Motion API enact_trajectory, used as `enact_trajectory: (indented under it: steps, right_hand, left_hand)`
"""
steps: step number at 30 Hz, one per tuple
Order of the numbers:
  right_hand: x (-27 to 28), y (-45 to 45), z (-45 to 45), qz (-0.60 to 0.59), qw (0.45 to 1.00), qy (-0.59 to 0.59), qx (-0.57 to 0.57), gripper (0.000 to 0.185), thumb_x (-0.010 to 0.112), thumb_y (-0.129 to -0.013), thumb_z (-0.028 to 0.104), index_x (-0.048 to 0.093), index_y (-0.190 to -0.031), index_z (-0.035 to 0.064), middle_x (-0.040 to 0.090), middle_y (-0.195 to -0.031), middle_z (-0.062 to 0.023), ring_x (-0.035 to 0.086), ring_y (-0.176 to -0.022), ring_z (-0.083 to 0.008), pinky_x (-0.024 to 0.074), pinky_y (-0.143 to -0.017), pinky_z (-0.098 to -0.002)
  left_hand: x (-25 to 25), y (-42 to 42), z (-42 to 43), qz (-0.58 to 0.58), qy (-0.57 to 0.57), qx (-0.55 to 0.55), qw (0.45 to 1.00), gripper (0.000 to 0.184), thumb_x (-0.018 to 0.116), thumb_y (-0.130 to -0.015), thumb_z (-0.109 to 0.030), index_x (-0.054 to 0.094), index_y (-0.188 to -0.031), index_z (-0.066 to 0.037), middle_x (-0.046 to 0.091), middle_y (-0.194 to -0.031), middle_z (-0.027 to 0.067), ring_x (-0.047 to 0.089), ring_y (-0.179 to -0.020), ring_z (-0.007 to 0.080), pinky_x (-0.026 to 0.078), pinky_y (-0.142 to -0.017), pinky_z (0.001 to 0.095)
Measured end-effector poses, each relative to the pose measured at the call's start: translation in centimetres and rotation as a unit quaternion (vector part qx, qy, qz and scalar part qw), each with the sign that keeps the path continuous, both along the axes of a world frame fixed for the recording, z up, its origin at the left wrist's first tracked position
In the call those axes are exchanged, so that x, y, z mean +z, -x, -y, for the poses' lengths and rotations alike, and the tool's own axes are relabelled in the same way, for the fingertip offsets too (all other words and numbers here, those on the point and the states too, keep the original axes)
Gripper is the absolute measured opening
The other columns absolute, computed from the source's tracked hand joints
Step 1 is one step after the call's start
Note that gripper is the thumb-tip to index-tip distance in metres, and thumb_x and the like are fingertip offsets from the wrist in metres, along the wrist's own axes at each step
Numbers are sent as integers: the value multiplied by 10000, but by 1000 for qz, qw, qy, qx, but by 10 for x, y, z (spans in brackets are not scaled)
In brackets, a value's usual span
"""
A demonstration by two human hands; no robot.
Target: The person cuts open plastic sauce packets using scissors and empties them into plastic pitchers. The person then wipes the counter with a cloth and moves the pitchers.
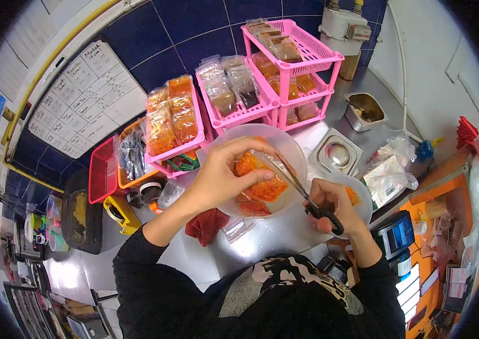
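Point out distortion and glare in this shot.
Head view: strong fisheye curvature, black corners around a rounded image; head view again: bright glare on the steel counter, shiny glints on the orange packets; also head view: fine writing on the wall chart is too small to read.

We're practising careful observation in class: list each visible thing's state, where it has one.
Left hand: gripping the filled bag.
Right hand: gripping the scissors.
Filled bag: raised over the bowl; whether cut, unclear.
Scissors: at the bag; opening unclear.
Bowl: uncovered.
Red cloth: crumpled.
Metal container: uncovered.
Leftmost pink basket: loaded with packets.
Wall chart: written on.
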State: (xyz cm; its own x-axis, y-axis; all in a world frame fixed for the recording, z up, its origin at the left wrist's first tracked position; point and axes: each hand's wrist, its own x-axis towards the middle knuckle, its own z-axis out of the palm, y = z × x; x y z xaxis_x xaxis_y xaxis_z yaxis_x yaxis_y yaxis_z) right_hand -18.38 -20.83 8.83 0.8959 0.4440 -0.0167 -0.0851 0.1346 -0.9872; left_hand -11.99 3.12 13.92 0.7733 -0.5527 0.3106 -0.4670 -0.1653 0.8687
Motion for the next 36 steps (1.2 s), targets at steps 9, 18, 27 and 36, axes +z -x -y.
enact_trajectory:
  steps: [9,18,27,36]
  right_hand:
    - [0,0,7,-17,999,-41,30,649,829,-477,477,433,-768,53,465,-647,21,472,-543,-55,365,-501,-191]
    - [-7,2,9,6,1000,-13,15,539,864,-526,284,458,-796,56,490,-640,35,472,-571,-27,309,-488,-163]
    - [-5,5,7,-20,1000,0,8,627,839,-458,431,448,-785,65,491,-675,46,453,-573,-17,304,-484,-162]
    - [-5,8,9,-29,999,-8,26,662,832,-436,456,452,-801,56,483,-652,54,459,-575,-22,309,-486,-158]
  left_hand:
    - [4,1,2,-12,10,1,1000,377,693,-703,16,570,-1059,2,561,-1079,88,507,-1045,162,369,-942,295]
    - [5,5,3,-25,0,-3,1000,367,701,-704,-7,584,-1053,1,570,-1080,93,507,-1055,167,362,-950,303]
    - [2,7,7,17,27,-20,999,302,689,-710,-55,605,-998,-20,614,-992,75,567,-948,165,421,-855,286]
    - [1,8,11,-8,16,-51,999,298,686,-711,-40,608,-997,-13,609,-974,76,563,-936,162,418,-855,287]
